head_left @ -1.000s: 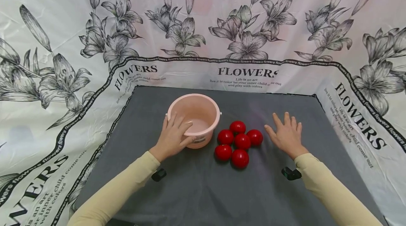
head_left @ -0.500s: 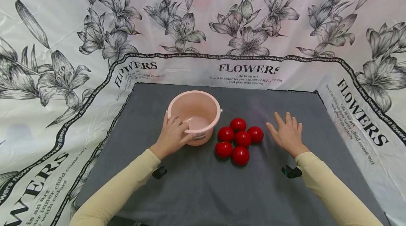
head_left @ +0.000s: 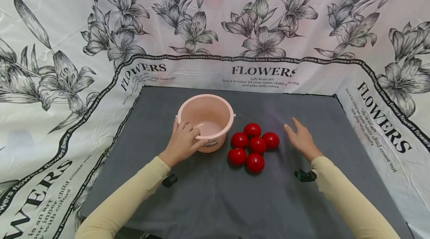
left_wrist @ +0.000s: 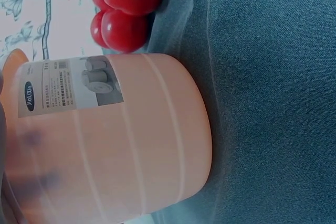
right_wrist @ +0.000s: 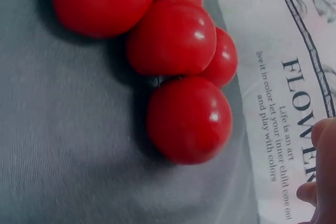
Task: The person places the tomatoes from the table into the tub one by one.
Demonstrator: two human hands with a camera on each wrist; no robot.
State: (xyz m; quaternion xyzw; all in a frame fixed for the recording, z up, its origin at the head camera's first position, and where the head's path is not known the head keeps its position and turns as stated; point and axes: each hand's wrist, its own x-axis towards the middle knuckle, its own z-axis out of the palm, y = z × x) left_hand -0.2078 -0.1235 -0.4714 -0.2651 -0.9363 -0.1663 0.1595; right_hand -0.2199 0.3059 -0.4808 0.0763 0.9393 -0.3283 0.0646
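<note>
A pink plastic bucket [head_left: 218,112] stands upright on the dark table, and nothing lies inside it. My left hand [head_left: 181,142] grips its near left rim, fingers curled over the edge and thumb outside. In the left wrist view the bucket's ribbed wall [left_wrist: 142,150] carries a paper label [left_wrist: 68,85]. Right of the bucket, several red tomatoes [head_left: 257,145] sit in a tight cluster. My right hand [head_left: 302,142] hovers just right of the cluster, turned side-on with fingers extended, holding nothing. In the right wrist view its fingertips show at the right edge, apart from the nearest tomato [right_wrist: 189,121].
The dark grey cloth [head_left: 208,198] covers the table. A white curtain [head_left: 201,71] with flower drawings and lettering surrounds it at the back and both sides. Black wrist devices [head_left: 169,180] sit under both wrists.
My left fingers have curled over the bucket's rim from lying extended across it. My right hand has turned from palm-down to side-on, staying beside the tomatoes. The bucket and tomatoes keep their places.
</note>
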